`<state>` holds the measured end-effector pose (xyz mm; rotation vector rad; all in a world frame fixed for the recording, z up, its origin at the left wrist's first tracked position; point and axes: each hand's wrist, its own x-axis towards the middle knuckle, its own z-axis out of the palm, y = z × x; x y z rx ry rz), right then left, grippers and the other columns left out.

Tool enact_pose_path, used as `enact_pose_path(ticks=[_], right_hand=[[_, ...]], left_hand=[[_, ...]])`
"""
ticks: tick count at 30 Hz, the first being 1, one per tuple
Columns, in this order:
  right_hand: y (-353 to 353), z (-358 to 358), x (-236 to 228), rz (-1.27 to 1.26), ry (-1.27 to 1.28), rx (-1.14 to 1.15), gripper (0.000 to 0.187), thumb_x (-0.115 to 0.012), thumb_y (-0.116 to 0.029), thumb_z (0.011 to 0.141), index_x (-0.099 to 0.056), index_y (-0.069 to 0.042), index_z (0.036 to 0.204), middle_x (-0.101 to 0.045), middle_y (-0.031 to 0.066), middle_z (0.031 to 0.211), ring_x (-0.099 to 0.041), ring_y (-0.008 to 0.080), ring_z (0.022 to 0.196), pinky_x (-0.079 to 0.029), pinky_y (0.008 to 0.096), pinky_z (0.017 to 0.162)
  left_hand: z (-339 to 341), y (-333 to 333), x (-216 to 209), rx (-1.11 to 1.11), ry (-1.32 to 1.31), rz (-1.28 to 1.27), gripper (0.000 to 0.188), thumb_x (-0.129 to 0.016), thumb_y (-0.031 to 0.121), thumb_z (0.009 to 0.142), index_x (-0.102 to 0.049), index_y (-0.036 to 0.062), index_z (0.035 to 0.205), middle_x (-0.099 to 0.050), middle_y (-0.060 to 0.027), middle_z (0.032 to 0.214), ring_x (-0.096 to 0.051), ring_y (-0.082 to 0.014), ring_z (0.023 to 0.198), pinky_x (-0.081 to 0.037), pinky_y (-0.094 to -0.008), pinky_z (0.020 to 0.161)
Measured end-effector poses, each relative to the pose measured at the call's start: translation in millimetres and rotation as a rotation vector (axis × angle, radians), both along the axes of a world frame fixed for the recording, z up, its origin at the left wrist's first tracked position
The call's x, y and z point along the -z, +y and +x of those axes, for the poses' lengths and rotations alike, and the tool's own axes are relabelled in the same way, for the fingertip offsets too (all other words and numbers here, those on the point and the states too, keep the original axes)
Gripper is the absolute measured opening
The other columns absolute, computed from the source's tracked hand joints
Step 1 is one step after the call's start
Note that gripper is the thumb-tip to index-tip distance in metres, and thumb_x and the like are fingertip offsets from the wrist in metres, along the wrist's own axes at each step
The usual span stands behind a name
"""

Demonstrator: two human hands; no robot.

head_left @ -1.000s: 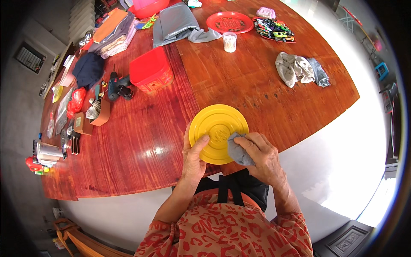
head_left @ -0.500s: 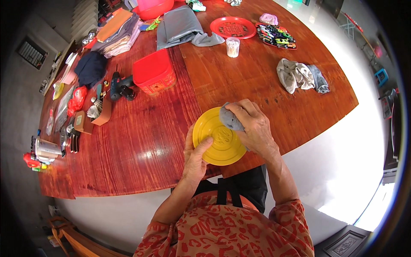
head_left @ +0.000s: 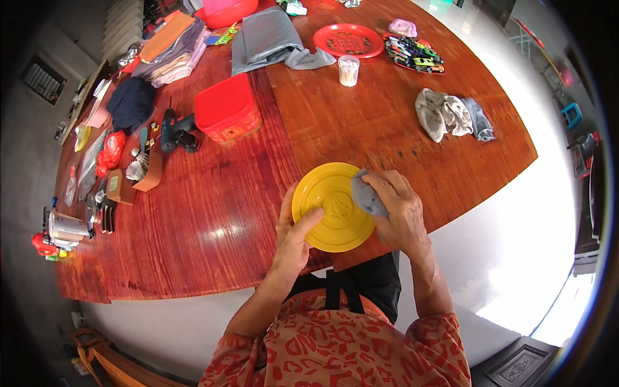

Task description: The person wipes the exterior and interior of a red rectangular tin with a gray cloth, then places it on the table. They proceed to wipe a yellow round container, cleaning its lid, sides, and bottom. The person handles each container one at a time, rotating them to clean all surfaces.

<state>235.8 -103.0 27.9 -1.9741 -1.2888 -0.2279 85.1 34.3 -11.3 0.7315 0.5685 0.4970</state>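
Observation:
A round yellow plastic lid [head_left: 332, 226], ringed with raised circles, is held over the table's front edge. My left hand [head_left: 295, 235] grips it at the left, thumb lying across its face and the fingers hidden behind. In my right hand [head_left: 403, 213] is a bunched grey cloth [head_left: 369, 195], pressed against the lid's right rim. Part of the cloth is covered by my fingers.
On the wooden table [head_left: 213, 193], a red lidded box [head_left: 225, 106] and a cordless drill [head_left: 177, 132] stand left of centre. Crumpled cloths [head_left: 445, 116] lie right. Farther back are a cup of cotton swabs [head_left: 349, 71] and a red tray [head_left: 348, 40].
My right hand and the grey cloth have moved right and slightly down, from the lid's upper face to its right edge. My left hand keeps its hold on the lid.

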Motion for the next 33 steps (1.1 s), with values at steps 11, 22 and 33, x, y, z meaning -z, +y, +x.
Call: enact_pose_path(ticks=[11, 22, 33], right_hand=[[64.0, -4.5, -1.3, 0.036, -0.071, -0.157, 0.045, -0.071, -0.002, 0.066, -0.065, -0.008, 0.111, -0.060, 0.0075, 0.102, -0.063, 0.0313, 0.089, -0.056, 0.0403, 0.073], [4.6, -8.9, 1.0, -0.026, -0.090, -0.086, 0.051, -0.073, 0.002, 0.063, -0.065, -0.007, 0.112, -0.059, 0.0074, 0.101, -0.062, 0.0281, 0.087, -0.057, 0.0369, 0.067], [-19.8, -47.5, 1.9, -0.077, -0.014, -0.230, 0.046, -0.074, -0.003, 0.065, -0.066, -0.011, 0.110, -0.057, 0.0054, 0.095, -0.061, 0.0261, 0.080, -0.056, 0.0375, 0.059]], left_hand=[[-0.1, -0.4, 1.8, -0.016, -0.055, 0.014, 0.075, -0.070, 0.004, 0.087, -0.030, 0.0117, 0.150, -0.053, -0.0086, 0.135, -0.053, -0.0201, 0.125, -0.047, -0.0364, 0.105], [0.0, -5.2, 2.1, -0.058, -0.011, 0.018, 0.069, -0.068, 0.006, 0.088, -0.034, 0.0093, 0.148, -0.055, -0.0083, 0.133, -0.055, -0.0190, 0.121, -0.047, -0.0347, 0.103], [-1.7, -8.0, 5.4, -0.077, -0.015, 0.069, 0.071, -0.069, 0.007, 0.088, -0.032, 0.0096, 0.149, -0.055, -0.0102, 0.132, -0.055, -0.0194, 0.122, -0.047, -0.0347, 0.103]])
